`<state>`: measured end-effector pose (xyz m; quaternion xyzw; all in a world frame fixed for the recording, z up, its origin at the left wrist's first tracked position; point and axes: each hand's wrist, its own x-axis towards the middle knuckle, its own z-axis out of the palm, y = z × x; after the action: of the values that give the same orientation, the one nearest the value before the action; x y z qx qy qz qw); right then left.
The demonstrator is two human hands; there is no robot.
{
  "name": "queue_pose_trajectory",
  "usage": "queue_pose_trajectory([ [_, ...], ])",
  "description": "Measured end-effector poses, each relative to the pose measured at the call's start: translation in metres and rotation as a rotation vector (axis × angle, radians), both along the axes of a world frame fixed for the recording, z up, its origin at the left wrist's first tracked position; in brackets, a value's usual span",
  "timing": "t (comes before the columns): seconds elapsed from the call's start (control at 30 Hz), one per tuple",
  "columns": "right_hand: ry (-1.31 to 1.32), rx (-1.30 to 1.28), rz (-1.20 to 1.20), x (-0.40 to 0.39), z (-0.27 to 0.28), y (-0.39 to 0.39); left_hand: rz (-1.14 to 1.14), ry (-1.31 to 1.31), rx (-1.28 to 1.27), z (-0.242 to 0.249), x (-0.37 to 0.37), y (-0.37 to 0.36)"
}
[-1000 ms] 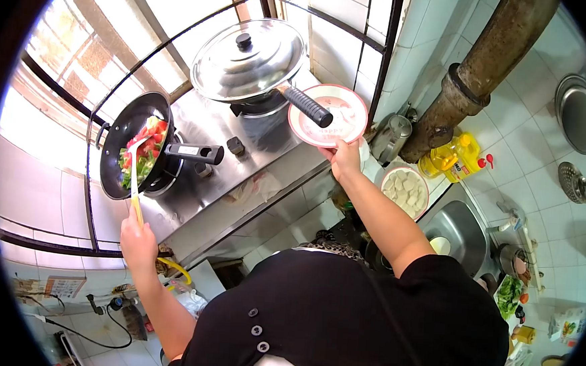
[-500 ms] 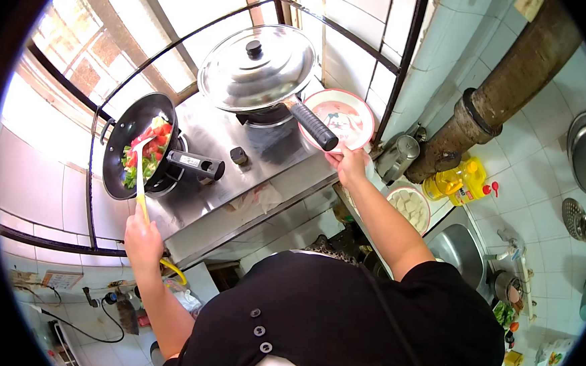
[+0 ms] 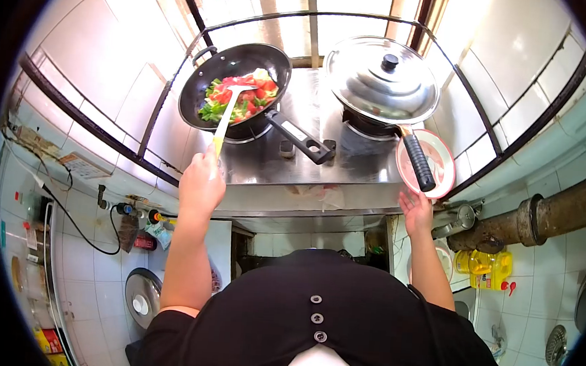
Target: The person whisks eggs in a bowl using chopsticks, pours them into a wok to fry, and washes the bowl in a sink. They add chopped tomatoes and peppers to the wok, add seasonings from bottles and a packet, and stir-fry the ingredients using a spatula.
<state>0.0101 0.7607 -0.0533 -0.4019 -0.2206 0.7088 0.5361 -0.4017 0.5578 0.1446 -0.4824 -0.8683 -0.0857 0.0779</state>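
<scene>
My left hand [image 3: 202, 183] is wrapped round the yellow handle of a spatula [image 3: 226, 117], whose white blade lies in the food. That food, chopped red and green vegetables [image 3: 249, 105], sits in a black wok [image 3: 194, 103] on the left burner. My right hand [image 3: 417, 214] has its fingers spread, fingertips right at the lower rim of a white bowl [image 3: 444, 159] with a red edge. Across this bowl runs the black handle of the second pan, under a steel lid [image 3: 359, 86] on the right burner.
Both pans stand on a steel stove [image 3: 253, 170], with a black metal rail [image 3: 310, 13] curving behind. At right are a thick brown pipe [image 3: 559, 213], yellow oil bottles [image 3: 489, 265] and a metal pitcher [image 3: 464, 217]. A pot lid [image 3: 139, 301] lies low at left.
The view has swung left, so the stove now lies straight ahead. My right hand's fingers have spread at the bowl's rim. My left hand keeps hold of the spatula.
</scene>
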Motion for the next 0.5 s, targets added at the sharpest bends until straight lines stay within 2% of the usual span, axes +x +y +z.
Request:
queue_pose_trajectory([
  [0.03, -0.041, -0.015, 0.011, -0.004, 0.006, -0.009, 0.002, -0.003, -0.003, 0.0, 0.0, -0.001],
  [0.13, -0.186, -0.13, 0.306, -0.025, 0.009, -0.047, 0.043, -0.006, -0.004, -0.003, -0.003, 0.001],
  [0.2, -0.39, 0.148, 0.547, -0.064, 0.054, -0.075, 0.085, -0.017, 0.027, -0.002, -0.004, 0.0],
  [0.27, -0.323, 0.595, 0.578, -0.102, 0.085, -0.078, 0.115, -0.052, 0.023, 0.012, -0.005, -0.013],
  [0.33, -0.639, 1.22, 0.336, -0.137, 0.136, -0.066, 0.093, -0.081, 0.057, 0.02, -0.012, -0.032],
  [0.4, -0.732, 1.417, 0.214, -0.165, 0.164, -0.053, 0.017, -0.05, 0.1, 0.031, -0.033, -0.058],
  [0.5, -1.012, 1.392, 0.373, -0.2, 0.175, -0.039, 0.025, -0.012, 0.032, 0.094, -0.037, -0.083],
])
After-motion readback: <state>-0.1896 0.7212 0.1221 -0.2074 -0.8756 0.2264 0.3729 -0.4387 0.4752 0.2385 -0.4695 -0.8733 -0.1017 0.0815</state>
